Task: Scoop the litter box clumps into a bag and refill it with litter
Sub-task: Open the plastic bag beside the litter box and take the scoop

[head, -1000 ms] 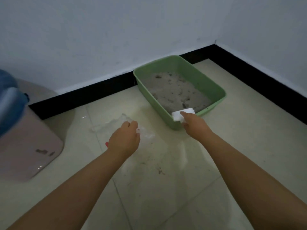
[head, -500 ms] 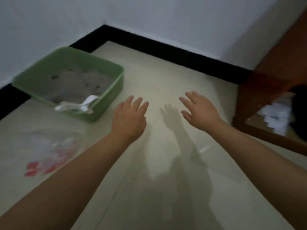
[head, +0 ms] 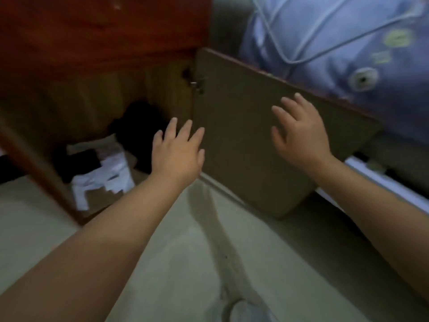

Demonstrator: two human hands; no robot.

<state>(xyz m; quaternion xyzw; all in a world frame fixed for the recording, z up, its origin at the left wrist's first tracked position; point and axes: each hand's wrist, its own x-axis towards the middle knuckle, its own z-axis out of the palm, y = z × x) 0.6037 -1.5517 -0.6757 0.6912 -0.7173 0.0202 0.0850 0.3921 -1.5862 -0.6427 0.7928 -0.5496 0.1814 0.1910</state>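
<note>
My left hand reaches forward with fingers spread and holds nothing, in front of the open compartment of a red-brown wooden cabinet. My right hand is also spread and empty, over the inner face of the open cabinet door. Inside the compartment lie white plastic bags or packets and a dark bundle. The litter box, the scoop and the clear bag are out of view.
A blue appliance with a white cord stands behind the open door at the upper right. A white edge runs along the floor at the right. Pale floor tiles fill the foreground.
The view swung right, from the green litter box to the cabinet. My left hand let go of the clear bag and my right hand left the white scoop on the box. Both hands now reach out empty.
</note>
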